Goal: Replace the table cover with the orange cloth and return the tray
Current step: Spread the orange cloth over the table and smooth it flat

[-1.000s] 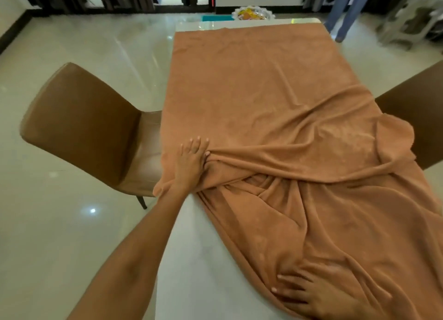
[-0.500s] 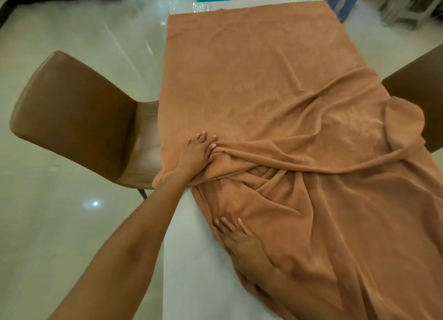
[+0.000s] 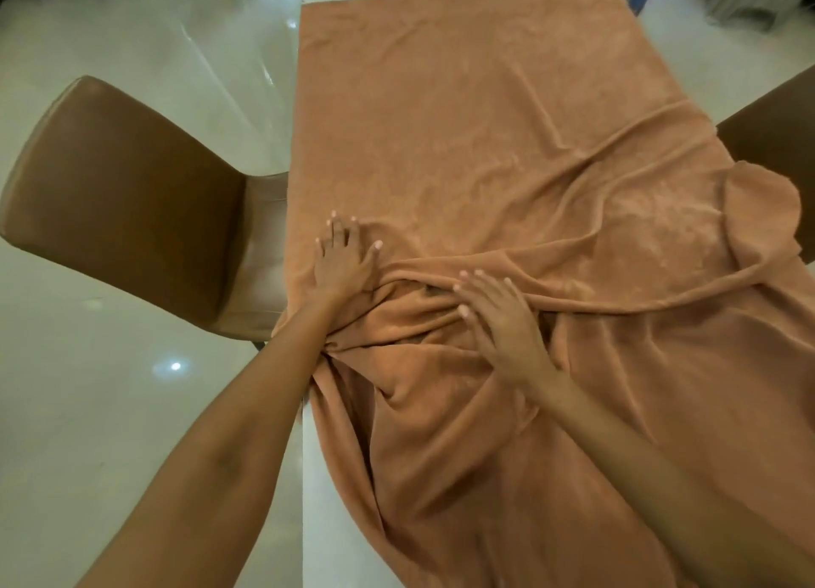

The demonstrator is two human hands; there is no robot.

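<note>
Hands flat, nothing gripped: my left hand (image 3: 342, 261) pins the orange cloth (image 3: 476, 146) near the desk (image 3: 328, 534) edge while my right hand (image 3: 498, 318) presses the bunched fold, probably to smooth it. Near corner remains uncovered.

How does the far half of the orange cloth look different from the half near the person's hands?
The far half lies flat and smooth on the table; the near half is bunched into deep folds. Both hands, left hand and right hand, press on the near half only. Both halves are one plain orange cloth.
</note>
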